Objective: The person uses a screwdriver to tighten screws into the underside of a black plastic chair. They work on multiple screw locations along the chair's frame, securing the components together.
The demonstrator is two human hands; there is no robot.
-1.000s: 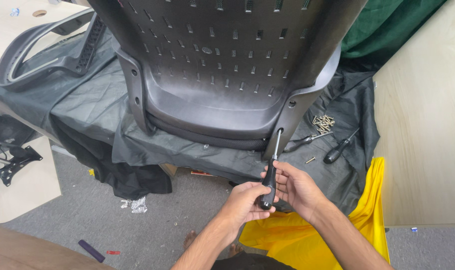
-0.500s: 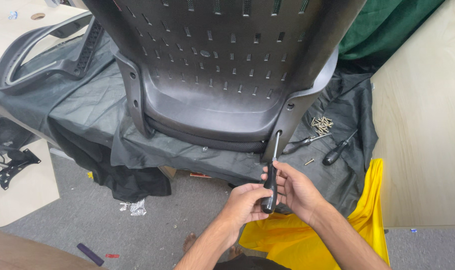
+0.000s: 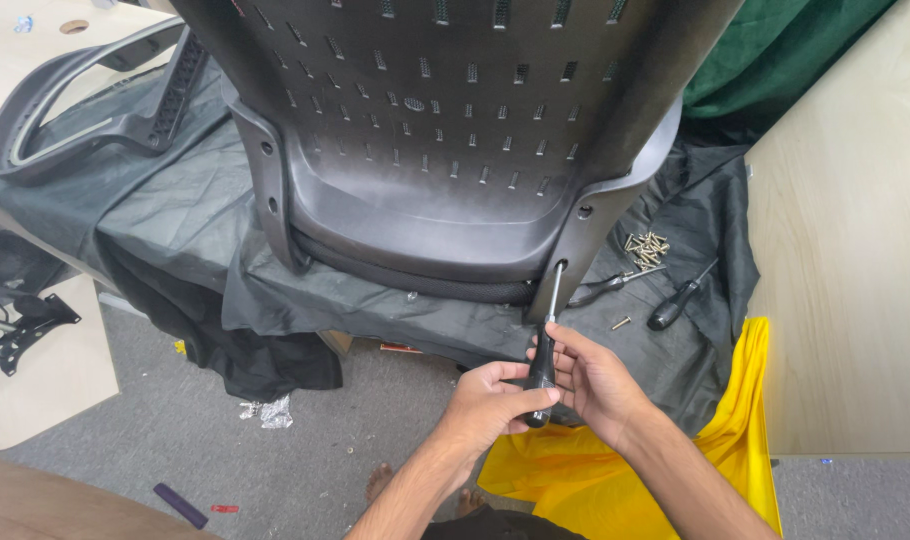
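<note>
A black perforated plastic chair back (image 3: 445, 130) stands upright on a table draped in black cloth (image 3: 175, 220). Both hands grip one black-handled screwdriver (image 3: 543, 360). My left hand (image 3: 495, 400) wraps the handle from the left and my right hand (image 3: 595, 385) holds it from the right. The metal shaft points up into a screw hole (image 3: 560, 266) on the lower right side of the chair frame.
A pile of screws (image 3: 647, 248), a loose screw (image 3: 621, 323) and two other black-handled tools (image 3: 680, 300) (image 3: 605, 288) lie on the cloth at right. A yellow cloth (image 3: 715, 450) hangs below. A chair armrest frame (image 3: 85, 110) lies left; light wooden panel (image 3: 845, 250) right.
The hands and screwdriver stay at the same screw hole; the grip shifts slightly on the handle. The view has moved a little.
</note>
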